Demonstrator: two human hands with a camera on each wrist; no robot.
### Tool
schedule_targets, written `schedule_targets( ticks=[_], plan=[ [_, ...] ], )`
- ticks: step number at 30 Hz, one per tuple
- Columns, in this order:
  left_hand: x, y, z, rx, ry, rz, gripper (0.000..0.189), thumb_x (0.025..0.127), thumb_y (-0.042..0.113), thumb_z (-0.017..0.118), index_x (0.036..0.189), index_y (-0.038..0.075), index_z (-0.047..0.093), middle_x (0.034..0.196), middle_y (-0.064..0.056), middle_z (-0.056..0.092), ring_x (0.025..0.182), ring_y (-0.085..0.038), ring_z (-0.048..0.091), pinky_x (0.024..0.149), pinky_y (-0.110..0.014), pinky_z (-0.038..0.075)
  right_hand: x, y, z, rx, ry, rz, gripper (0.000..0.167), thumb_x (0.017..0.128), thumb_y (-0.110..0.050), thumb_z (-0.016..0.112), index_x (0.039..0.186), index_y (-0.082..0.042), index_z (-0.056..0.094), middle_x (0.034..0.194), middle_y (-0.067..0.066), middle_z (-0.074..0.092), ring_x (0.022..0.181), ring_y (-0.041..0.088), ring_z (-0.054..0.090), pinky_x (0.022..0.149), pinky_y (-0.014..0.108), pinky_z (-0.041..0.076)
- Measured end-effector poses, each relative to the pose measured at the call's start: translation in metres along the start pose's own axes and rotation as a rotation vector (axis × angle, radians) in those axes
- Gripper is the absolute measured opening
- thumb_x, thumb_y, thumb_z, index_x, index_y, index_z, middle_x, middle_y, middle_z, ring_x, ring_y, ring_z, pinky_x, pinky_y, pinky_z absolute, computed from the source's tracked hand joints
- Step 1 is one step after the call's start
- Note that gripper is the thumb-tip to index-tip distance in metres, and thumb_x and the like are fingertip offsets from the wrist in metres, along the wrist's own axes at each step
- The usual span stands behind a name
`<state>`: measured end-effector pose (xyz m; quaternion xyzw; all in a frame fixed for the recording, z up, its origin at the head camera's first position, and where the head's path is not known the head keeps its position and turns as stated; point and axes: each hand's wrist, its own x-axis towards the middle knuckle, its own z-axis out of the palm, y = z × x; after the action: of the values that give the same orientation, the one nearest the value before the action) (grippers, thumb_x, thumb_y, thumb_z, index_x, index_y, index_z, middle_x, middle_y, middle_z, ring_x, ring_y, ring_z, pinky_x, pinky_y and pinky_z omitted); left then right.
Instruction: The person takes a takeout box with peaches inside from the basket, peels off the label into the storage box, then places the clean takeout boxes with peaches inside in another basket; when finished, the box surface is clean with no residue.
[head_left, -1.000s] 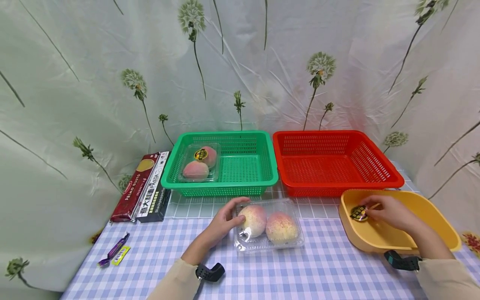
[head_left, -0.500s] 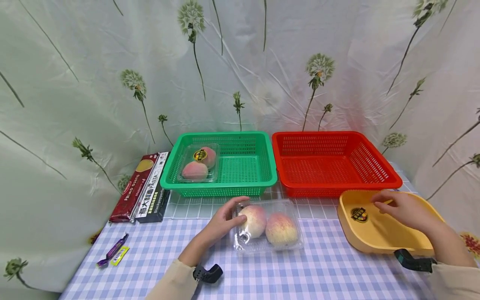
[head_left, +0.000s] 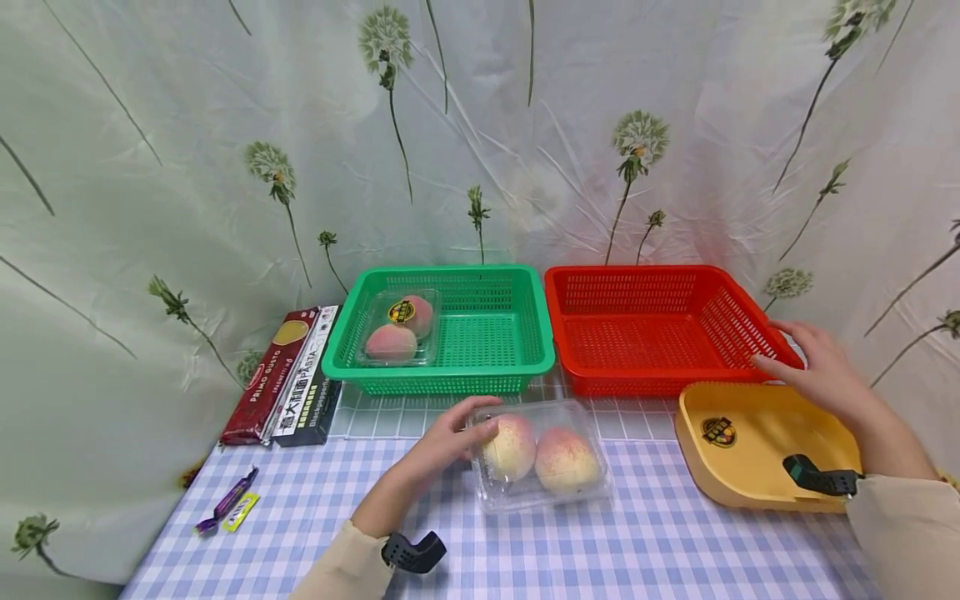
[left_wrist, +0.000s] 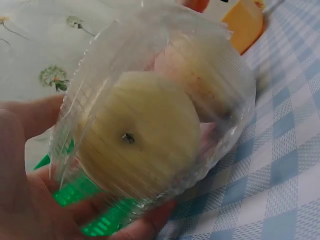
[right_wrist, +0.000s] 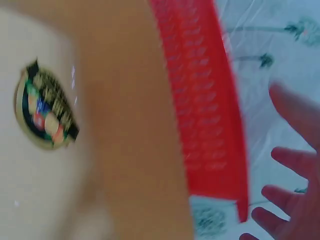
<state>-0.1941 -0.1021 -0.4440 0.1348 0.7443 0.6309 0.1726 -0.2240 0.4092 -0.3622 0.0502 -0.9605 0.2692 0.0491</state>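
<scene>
Gripping the peach box (head_left: 542, 458) at its nine-o'clock end, the left hand (head_left: 453, 433) is nearer; the box's long axis runs roughly nine-to-three. The right hand (head_left: 825, 371), fingers spread and unladen, is at the red basket's rim (head_left: 675, 374), four o'clock.

Four round pink-yellow peaches (head_left: 567, 462), two clear plastic boxes (head_left: 525, 502), two plastic baskets (head_left: 477, 340), green and red, one yellow plastic tub (head_left: 791, 446).

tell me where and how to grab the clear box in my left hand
Probably the right end of the clear box, with the right hand coming from the right: the left hand grips the left end, and the peaches fill most of the middle. Pinch the edge lightly, since its walls look thin.
</scene>
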Motion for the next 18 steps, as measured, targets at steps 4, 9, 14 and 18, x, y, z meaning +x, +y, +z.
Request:
schedule_targets(
  ticks=[4, 9, 14, 18],
  plan=[
    [0.001, -0.002, -0.002, -0.03, -0.028, -0.069, 0.046, 0.1, 0.036, 0.057, 0.143, 0.018, 0.051, 0.139, -0.017, 0.054, 0.099, -0.016, 0.06, 0.073, -0.032, 0.054, 0.006, 0.014, 0.005, 0.054, -0.139, 0.036, 0.097, 0.097, -0.039, 0.06, 0.157, 0.004, -0.002, 0.152, 0.047, 0.001, 0.131, 0.064, 0.009, 0.094, 0.08, 0.024],
    [0.001, -0.003, -0.005, -0.127, -0.107, -0.138, 0.052, 0.099, 0.035, 0.06, 0.147, 0.018, 0.048, 0.124, -0.01, 0.061, 0.084, -0.011, 0.063, 0.068, -0.028, 0.055, 0.008, 0.024, 0.011, 0.092, -0.172, 0.052, 0.105, 0.096, -0.037, 0.061, 0.154, 0.008, -0.013, 0.15, 0.048, -0.001, 0.129, 0.063, 0.011, 0.096, 0.079, 0.025],
    [0.0, 0.003, -0.009, -0.15, -0.216, -0.13, 0.05, 0.098, 0.029, 0.06, 0.146, 0.019, 0.051, 0.137, -0.011, 0.059, 0.09, -0.013, 0.067, 0.069, -0.032, 0.058, 0.009, 0.025, 0.012, 0.093, -0.173, 0.056, 0.103, 0.096, -0.038, 0.061, 0.155, 0.007, -0.011, 0.151, 0.048, -0.003, 0.128, 0.063, 0.011, 0.095, 0.077, 0.025],
    [0.001, 0.012, -0.007, -0.101, -0.265, -0.098, 0.045, 0.099, 0.029, 0.059, 0.143, 0.021, 0.056, 0.149, -0.008, 0.053, 0.1, -0.013, 0.064, 0.068, -0.033, 0.057, 0.009, 0.024, 0.012, 0.103, -0.193, 0.074, 0.103, 0.097, -0.04, 0.059, 0.155, 0.003, -0.015, 0.153, 0.046, -0.011, 0.129, 0.064, 0.008, 0.095, 0.079, 0.023]
  ],
)
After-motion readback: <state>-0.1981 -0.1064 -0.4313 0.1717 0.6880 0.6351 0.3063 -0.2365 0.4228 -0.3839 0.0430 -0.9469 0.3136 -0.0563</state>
